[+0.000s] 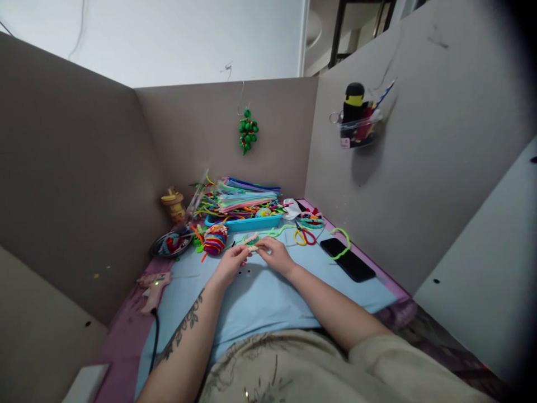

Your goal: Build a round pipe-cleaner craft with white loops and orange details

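Both my hands meet over the middle of the light blue mat (268,302). Between the fingertips of my left hand (232,263) and my right hand (277,256) is a pale cream pipe cleaner (253,248), pinched from both sides; my fingers cover part of it. Just beyond them lies a small coil in green and pastel colours (250,238). Left of my hands sits a rounded piece wound in red, purple and yellow stripes (215,240). A pair of scissors (305,236) with yellow and red handles lies to the right.
A blue tray (247,225) at the back holds bundled pipe cleaners (247,196). A pink glue gun (155,288) and a dark bowl (161,250) are on the left. A phone (350,263) lies right. Partition walls (193,123) enclose the table; a clear cup (361,131) hangs there.
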### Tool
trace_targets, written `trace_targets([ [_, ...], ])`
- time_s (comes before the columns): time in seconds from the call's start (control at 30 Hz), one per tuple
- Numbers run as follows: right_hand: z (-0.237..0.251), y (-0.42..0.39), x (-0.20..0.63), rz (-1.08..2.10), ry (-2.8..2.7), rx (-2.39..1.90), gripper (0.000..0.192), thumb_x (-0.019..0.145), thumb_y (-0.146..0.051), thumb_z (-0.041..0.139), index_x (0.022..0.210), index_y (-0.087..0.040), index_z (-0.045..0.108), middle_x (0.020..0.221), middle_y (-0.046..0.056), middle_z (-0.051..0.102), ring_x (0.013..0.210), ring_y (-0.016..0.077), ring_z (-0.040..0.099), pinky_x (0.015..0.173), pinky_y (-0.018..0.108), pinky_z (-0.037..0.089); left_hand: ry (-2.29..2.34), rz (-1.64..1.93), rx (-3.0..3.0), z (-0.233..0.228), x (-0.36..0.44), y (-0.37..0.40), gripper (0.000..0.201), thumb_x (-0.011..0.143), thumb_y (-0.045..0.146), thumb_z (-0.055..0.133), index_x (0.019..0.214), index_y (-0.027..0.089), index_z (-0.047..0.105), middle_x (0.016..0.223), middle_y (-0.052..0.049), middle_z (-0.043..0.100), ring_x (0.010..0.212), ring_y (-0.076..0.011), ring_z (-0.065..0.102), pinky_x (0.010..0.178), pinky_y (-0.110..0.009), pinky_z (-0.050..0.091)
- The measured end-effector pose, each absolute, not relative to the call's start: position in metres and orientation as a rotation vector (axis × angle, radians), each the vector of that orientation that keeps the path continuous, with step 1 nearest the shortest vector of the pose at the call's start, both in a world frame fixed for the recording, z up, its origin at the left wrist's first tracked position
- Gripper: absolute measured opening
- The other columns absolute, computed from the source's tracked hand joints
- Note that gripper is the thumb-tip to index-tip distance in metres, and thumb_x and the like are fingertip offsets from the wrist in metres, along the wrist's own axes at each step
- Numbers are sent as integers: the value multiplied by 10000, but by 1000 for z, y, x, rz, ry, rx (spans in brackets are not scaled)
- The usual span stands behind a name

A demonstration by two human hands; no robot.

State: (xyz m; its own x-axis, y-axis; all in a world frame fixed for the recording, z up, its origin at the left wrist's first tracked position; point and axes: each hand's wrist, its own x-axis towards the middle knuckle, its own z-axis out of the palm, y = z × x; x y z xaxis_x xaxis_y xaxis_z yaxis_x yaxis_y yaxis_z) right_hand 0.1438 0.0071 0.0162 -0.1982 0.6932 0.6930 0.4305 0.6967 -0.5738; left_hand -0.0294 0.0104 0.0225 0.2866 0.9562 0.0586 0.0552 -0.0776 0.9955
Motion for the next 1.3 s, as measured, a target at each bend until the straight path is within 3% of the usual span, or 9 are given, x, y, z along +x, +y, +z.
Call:
trace_targets([
  [0.5, 16, 3, 140, 338, -1889, -806, 131, 802, -217, 532, 860, -209, 650, 804, 47, 634, 786, 170, 558, 742, 303, 440, 1043, 1018, 1477, 20, -29, 11, 378, 679, 511, 582, 687, 133, 588, 546, 27, 468, 466, -69, 388, 451, -190, 287],
  [0.7, 14, 3, 139, 379, -1893, -879, 170, 837, -284, 508, 863, -209, 658, 775, 46, 627, 715, 155, 544, 680, 277, 431, 1017, 1108, 1445, 20, -28, 11, 357, 640, 453, 649, 819, 147, 604, 707, -8, 580, 566, -85, 467, 515, -191, 361],
  [0.93, 13, 5, 138, 442, -1903, -910, 195, 853, -297, 484, 884, -204, 653, 804, 39, 640, 766, 155, 567, 707, 268, 428, 1045, 1185, 1411, 21, -31, 12, 375, 561, 399, 724, 804, 129, 632, 672, -17, 608, 580, -105, 501, 535, -216, 366],
  [1.2, 10, 3, 135, 554, -1882, -933, 223, 842, -314, 485, 1003, -206, 594, 819, 17, 650, 671, 125, 566, 630, 233, 428, 1127, 1112, 1416, 21, -32, 12, 392, 616, 451, 667, 837, 129, 639, 712, -42, 622, 610, -118, 523, 532, -213, 378],
  [1.3, 10, 3, 135, 501, -1869, -963, 188, 802, -312, 537, 935, -198, 603, 783, 11, 635, 667, 126, 553, 626, 234, 424, 1128, 1094, 1409, 20, -32, 12, 382, 619, 462, 656, 814, 134, 637, 742, -51, 636, 615, -120, 532, 529, -208, 380],
])
